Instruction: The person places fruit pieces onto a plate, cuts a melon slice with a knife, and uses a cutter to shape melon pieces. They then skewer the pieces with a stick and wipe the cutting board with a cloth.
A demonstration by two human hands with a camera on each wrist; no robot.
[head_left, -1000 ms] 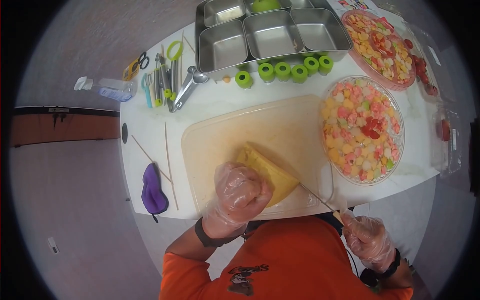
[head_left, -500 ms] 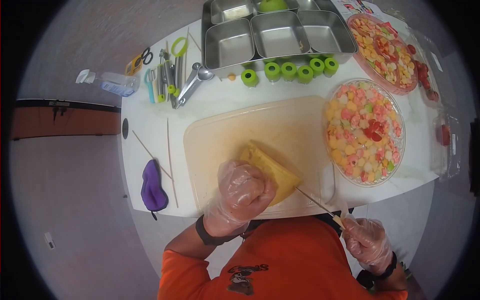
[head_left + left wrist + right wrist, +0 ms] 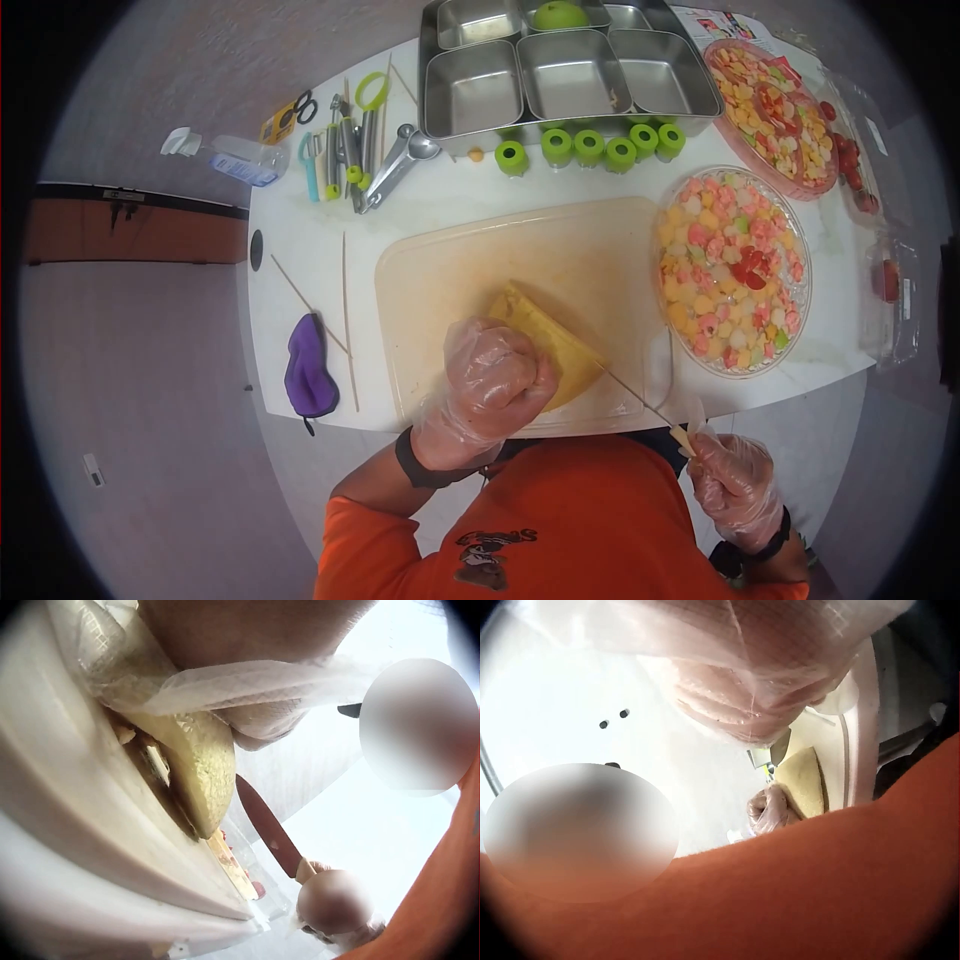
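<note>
knife shift: since the frame half a second ago, the tip of the knife has moved slightly upward along the fruit's near edge; in the head view it now lies at the right corner of the yellow fruit piece.
board shift: the cutting board appears slightly farther right in the frame together with the rest of the tabletop, which suggests head movement rather than displaced items.
fruit shift: no clear displacement relative to the board.
work status: judged as mid-step; the fruit is steadied and the blade is positioned at its edge. no separated slice can be made out beside it.
blade contact: cannot be confirmed; the tip is touching the fruit or just beside it.
left hand grip: left hand, in a clear plastic glove, is curled over the left part of the fruit and appears to grasp it; the fingertip contact is partly hidden.
right hand grip: right hand, also gloved, is clenched round the pale knife handle, beyond the near edge of the board.
fruit location: on the near part of the board, under the left hand.
fruit appearance: yellow, thick, wedge-like; one broad face shows from above. from the left wrist, its curved surface looks textured and tapers toward the end.
</note>
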